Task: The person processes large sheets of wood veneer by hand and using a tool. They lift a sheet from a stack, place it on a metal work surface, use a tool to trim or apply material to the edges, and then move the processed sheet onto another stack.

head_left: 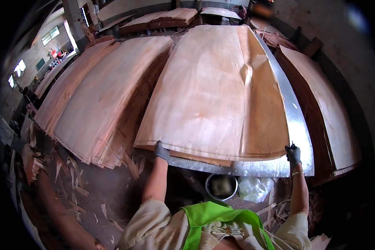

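**Currently: both gloved hands at the near edge of a veneer sheet on a metal-topped table**

We look down on a metal table (298, 137) whose bare silvery surface shows along the right side and the near edge, in the centre of the frame. A large pale veneer sheet (208, 96) lies flat on it, on top of further sheets; a ripple runs down its right half.

Our left hand (161, 151), in a dark glove, rests on the near left corner of the sheet, fingers curled over the edge; we cannot tell whether they actually pinch it. Our right hand (293, 154), also gloved, sits at the near right corner on the bare metal, closed around a small dark tool (292, 145) whose tip stands up just above the fist.

To the left of the frame, further veneer stacks (100, 100) lie side by side, and another stack (329, 112) lies at the right, beside the table. More stacks (162, 18) fill the top of the frame. Wood offcuts (71, 175) litter the dark floor at lower left. A round metal bowl (221, 186) and a crumpled clear plastic bag (255, 188) sit below the table's near edge.

The room is a workshop with windows (50, 35) at upper left. The frame's rim is dark, the far end is blurred, and the tool's kind cannot be made out.
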`<action>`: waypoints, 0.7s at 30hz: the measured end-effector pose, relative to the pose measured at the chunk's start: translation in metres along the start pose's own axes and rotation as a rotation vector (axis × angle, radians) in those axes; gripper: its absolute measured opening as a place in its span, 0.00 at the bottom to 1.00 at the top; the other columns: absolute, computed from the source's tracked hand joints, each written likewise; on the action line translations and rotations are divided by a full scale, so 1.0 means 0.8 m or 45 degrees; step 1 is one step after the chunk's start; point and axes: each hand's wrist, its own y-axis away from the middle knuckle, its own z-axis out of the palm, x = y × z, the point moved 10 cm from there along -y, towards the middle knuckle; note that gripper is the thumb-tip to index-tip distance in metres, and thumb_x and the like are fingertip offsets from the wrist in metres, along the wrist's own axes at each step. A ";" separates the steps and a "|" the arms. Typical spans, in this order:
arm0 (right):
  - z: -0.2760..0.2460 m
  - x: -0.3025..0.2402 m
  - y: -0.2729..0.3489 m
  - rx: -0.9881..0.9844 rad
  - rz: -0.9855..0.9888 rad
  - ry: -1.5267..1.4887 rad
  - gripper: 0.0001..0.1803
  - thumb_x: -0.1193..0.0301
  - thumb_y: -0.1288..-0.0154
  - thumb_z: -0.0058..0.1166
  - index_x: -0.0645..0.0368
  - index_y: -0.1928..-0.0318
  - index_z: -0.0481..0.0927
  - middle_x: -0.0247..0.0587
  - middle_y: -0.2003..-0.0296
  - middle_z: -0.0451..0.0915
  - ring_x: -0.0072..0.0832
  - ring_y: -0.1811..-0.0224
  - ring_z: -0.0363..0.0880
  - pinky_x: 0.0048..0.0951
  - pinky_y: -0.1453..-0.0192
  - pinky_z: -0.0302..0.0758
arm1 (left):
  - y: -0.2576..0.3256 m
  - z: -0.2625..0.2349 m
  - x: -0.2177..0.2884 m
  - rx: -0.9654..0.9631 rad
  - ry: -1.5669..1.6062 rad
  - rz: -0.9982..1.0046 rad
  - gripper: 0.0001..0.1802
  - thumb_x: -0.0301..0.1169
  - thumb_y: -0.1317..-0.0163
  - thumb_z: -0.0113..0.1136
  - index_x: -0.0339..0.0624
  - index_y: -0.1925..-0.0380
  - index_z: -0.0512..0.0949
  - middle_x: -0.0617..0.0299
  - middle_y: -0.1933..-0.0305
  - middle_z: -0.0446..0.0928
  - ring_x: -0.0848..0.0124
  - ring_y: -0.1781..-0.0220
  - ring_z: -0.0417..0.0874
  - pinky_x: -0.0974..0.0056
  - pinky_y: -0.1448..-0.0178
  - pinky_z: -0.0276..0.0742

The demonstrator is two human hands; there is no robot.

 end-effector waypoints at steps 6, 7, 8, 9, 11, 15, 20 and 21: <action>0.025 -0.001 -0.034 -0.006 0.169 -0.216 0.14 0.69 0.47 0.59 0.55 0.82 0.69 0.31 0.89 0.67 0.20 0.92 0.62 0.24 0.90 0.57 | -0.015 0.032 -0.046 0.079 -0.124 0.042 0.22 0.44 0.39 0.45 0.41 0.52 0.71 0.60 0.49 0.73 0.63 0.50 0.74 0.54 0.48 0.70; 0.036 -0.004 -0.039 -0.049 0.166 -0.242 0.13 0.68 0.46 0.60 0.55 0.81 0.69 0.32 0.89 0.67 0.21 0.92 0.62 0.24 0.90 0.57 | -0.014 0.031 -0.034 0.044 -0.412 0.179 0.22 0.45 0.39 0.45 0.42 0.52 0.71 0.60 0.48 0.73 0.63 0.50 0.74 0.54 0.48 0.70; 0.045 -0.008 -0.046 -0.081 0.172 -0.269 0.14 0.67 0.46 0.59 0.55 0.81 0.69 0.32 0.89 0.67 0.21 0.92 0.63 0.25 0.90 0.58 | -0.013 0.035 -0.025 0.009 -0.698 0.319 0.22 0.45 0.39 0.45 0.42 0.51 0.71 0.60 0.48 0.73 0.63 0.49 0.73 0.54 0.47 0.70; 0.045 -0.002 -0.048 -0.099 0.197 -0.288 0.15 0.65 0.45 0.59 0.55 0.81 0.69 0.33 0.89 0.68 0.22 0.92 0.63 0.25 0.90 0.58 | -0.013 0.040 -0.045 0.052 -0.493 0.122 0.23 0.46 0.40 0.45 0.44 0.50 0.71 0.60 0.47 0.71 0.63 0.47 0.72 0.53 0.46 0.68; 0.056 -0.009 -0.044 -0.127 0.206 -0.278 0.16 0.62 0.44 0.58 0.56 0.80 0.70 0.35 0.89 0.69 0.23 0.92 0.65 0.25 0.90 0.59 | -0.010 0.042 -0.053 0.106 -0.204 -0.027 0.25 0.47 0.40 0.46 0.46 0.46 0.67 0.61 0.44 0.69 0.64 0.45 0.70 0.52 0.44 0.66; 0.036 0.052 -0.010 -0.182 0.354 -0.071 0.18 0.58 0.43 0.57 0.60 0.77 0.73 0.38 0.87 0.72 0.25 0.91 0.67 0.26 0.89 0.61 | 0.060 0.063 -0.065 0.262 -0.176 0.043 0.34 0.43 0.40 0.50 0.55 0.35 0.50 0.63 0.40 0.64 0.65 0.43 0.68 0.53 0.43 0.65; -0.009 0.171 0.121 0.102 -0.030 0.768 0.18 0.55 0.48 0.55 0.55 0.65 0.80 0.52 0.71 0.78 0.49 0.67 0.77 0.42 0.65 0.74 | 0.143 0.128 -0.079 -0.045 -0.379 0.047 0.40 0.29 0.40 0.52 0.68 0.33 0.43 0.66 0.46 0.63 0.74 0.52 0.69 0.63 0.48 0.68; -0.029 0.250 0.161 0.189 0.030 0.437 0.16 0.56 0.48 0.55 0.56 0.69 0.79 0.52 0.75 0.77 0.50 0.71 0.76 0.43 0.68 0.73 | 0.151 0.146 -0.099 -0.128 -0.492 0.004 0.38 0.29 0.41 0.52 0.66 0.34 0.47 0.66 0.48 0.64 0.75 0.54 0.69 0.64 0.49 0.68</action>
